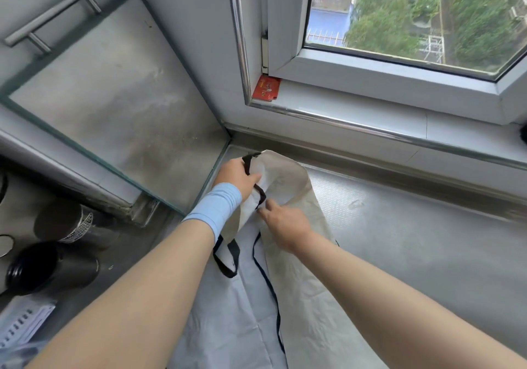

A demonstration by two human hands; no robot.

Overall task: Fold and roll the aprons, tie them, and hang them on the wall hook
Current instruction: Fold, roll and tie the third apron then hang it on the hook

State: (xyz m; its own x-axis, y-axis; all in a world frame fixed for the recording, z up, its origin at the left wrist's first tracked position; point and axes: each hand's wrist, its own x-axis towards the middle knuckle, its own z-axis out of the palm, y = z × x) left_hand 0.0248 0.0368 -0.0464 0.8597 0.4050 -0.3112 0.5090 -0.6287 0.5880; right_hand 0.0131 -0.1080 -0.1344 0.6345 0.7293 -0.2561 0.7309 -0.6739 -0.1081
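Note:
A beige apron (288, 186) with black straps lies lengthwise on the steel counter (413, 240), its top end near the corner under the window. My left hand (236, 176), with a light blue wristband, grips the apron's top edge and a black strap (258, 192). My right hand (285, 220) rests on the fabric just below, fingers pinching near the strap. A pale blue-white apron (225, 317) lies underneath, with a black strap loop (228, 260) and a thin dark cord (271, 286) trailing over it.
A glass panel (119, 92) stands at the left of the corner. Dark cups and containers (48, 266) sit at the lower left. A window sill (370, 123) runs behind the counter, with a red card (266, 90) on it. A metal handle (54, 15) is at the top left.

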